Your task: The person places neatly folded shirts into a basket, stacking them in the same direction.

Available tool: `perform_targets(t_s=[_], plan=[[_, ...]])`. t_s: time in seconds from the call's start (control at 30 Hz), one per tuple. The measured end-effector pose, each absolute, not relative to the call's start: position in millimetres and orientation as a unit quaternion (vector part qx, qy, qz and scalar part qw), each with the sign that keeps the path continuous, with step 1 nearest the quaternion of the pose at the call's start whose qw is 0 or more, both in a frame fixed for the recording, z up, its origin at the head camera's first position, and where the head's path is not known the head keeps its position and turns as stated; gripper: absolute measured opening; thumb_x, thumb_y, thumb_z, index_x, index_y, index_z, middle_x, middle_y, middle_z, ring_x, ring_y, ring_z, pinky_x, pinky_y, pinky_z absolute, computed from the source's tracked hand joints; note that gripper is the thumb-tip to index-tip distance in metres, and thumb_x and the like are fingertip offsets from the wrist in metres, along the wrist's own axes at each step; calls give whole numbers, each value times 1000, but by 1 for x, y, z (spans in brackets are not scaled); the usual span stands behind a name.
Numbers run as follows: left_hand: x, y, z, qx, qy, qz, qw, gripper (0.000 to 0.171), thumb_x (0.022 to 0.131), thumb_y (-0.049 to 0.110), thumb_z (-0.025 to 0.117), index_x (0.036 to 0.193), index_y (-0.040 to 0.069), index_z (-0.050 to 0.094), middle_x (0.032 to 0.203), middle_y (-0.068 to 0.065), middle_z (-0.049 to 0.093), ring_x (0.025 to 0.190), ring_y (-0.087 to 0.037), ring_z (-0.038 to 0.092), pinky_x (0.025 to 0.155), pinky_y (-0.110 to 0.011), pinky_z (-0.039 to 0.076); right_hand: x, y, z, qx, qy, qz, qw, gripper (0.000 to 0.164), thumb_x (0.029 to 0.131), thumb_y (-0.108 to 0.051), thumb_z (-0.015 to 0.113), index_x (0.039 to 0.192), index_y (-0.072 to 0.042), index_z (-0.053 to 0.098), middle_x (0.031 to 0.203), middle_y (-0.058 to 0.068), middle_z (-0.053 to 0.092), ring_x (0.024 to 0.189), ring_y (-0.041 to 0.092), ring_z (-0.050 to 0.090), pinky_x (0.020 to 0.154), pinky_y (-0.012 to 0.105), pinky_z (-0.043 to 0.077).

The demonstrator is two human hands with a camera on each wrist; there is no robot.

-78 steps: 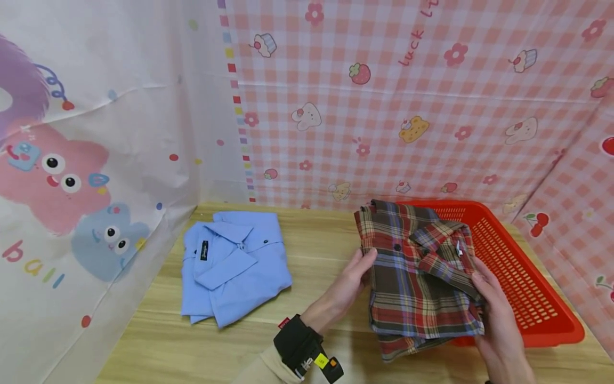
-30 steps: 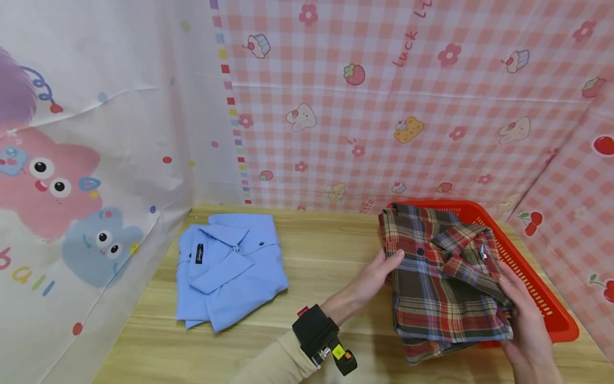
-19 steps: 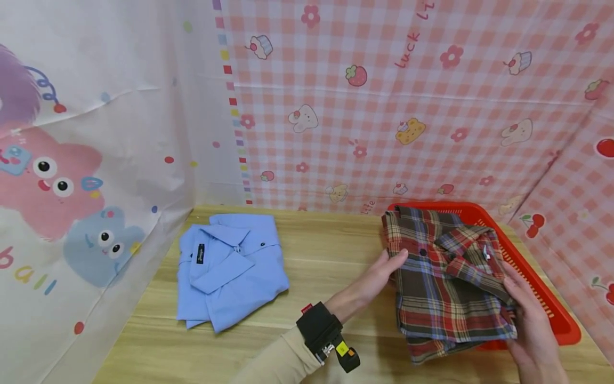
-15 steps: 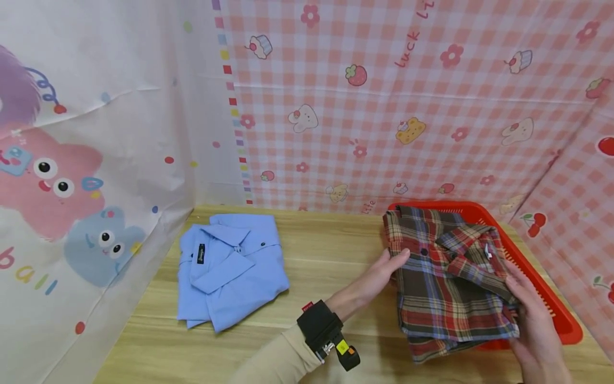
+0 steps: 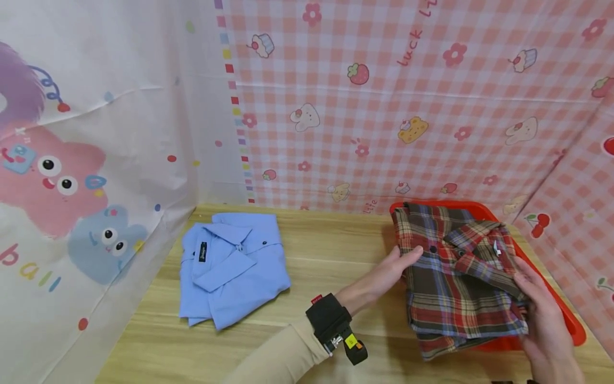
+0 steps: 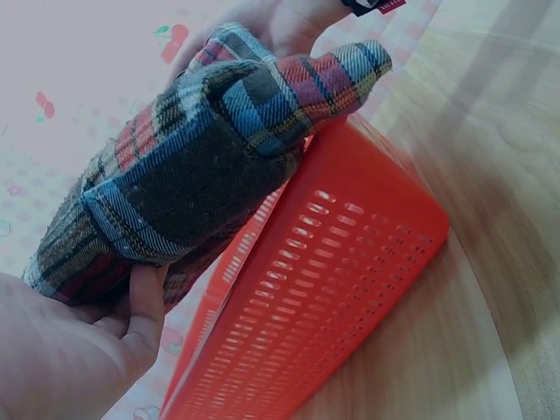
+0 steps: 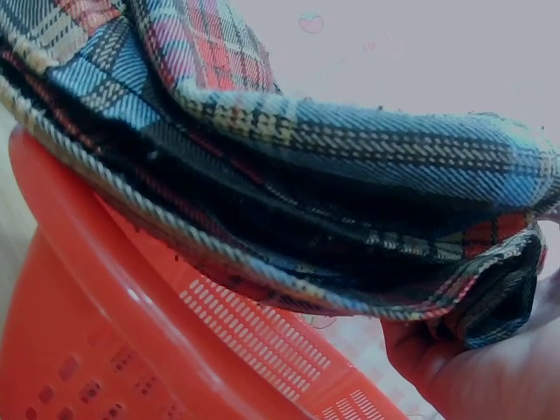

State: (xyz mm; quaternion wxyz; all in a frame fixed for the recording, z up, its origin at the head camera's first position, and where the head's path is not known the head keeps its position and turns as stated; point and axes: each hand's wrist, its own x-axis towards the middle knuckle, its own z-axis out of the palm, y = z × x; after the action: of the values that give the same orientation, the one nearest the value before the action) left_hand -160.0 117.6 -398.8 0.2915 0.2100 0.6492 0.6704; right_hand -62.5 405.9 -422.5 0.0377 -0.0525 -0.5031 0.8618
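A folded plaid shirt (image 5: 460, 288) in red, brown and blue is held over the red basket (image 5: 573, 322). My left hand (image 5: 384, 274) grips its left edge, thumb on top and fingers underneath; the left wrist view shows those fingers (image 6: 147, 302) curled beneath the fabric. On the opposite edge my right hand (image 5: 547, 314) holds the shirt, and in the right wrist view that hand (image 7: 490, 367) lies under its folded layers. The basket's perforated side (image 6: 324, 262) shows below the shirt in the left wrist view. Most of the basket's inside is hidden by the shirt.
A folded light blue shirt (image 5: 235, 272) with a black label lies on the left of the wooden table (image 5: 331, 234). Patterned cloth hangings (image 5: 336, 106) stand behind and at both sides. A black strap device (image 5: 331, 322) sits on the left wrist.
Both hands have carried the plaid shirt to the right, so it covers more of the basket. Over the last half second it moves slightly further right. The blue shirt stays put.
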Motion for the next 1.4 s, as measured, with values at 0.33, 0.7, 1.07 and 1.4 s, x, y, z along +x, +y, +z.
perform_targets(t_s=[0.33, 0.7, 1.07, 1.4], plan=[[-163, 126, -392, 189, 671, 654, 293, 81, 101, 65, 47, 165, 21, 25, 167, 10, 28, 153, -10, 21, 125, -47, 21, -68, 413, -423, -49, -489, 869, 53, 36, 112, -17, 39, 137, -34, 59, 116, -10, 71, 96, 10, 69, 75, 28, 59], [-163, 135, -388, 135, 684, 650, 304, 93, 96, 66, 54, 166, 13, 21, 171, 2, 21, 157, -17, 17, 127, -49, 19, -74, 419, -423, -8, -450, 890, 75, 38, 111, -8, 36, 131, -22, 65, 111, -1, 74, 88, 15, 72, 67, 29, 60], [-164, 140, -387, 151, 663, 661, 316, 91, 97, 61, 56, 166, 16, 18, 171, 5, 19, 156, -17, 20, 127, -49, 19, -75, 427, -422, -16, -452, 886, 99, 37, 110, -6, 38, 129, -23, 66, 108, -1, 75, 85, 15, 72, 67, 27, 59], [-163, 147, -393, 221, 599, 700, 320, 65, 105, 44, 56, 160, 23, 29, 150, 17, 46, 133, 0, 46, 110, -30, 43, -76, 434, -419, -47, -478, 868, 124, 34, 109, -6, 45, 127, -24, 68, 107, -5, 72, 87, 12, 70, 68, 25, 58]])
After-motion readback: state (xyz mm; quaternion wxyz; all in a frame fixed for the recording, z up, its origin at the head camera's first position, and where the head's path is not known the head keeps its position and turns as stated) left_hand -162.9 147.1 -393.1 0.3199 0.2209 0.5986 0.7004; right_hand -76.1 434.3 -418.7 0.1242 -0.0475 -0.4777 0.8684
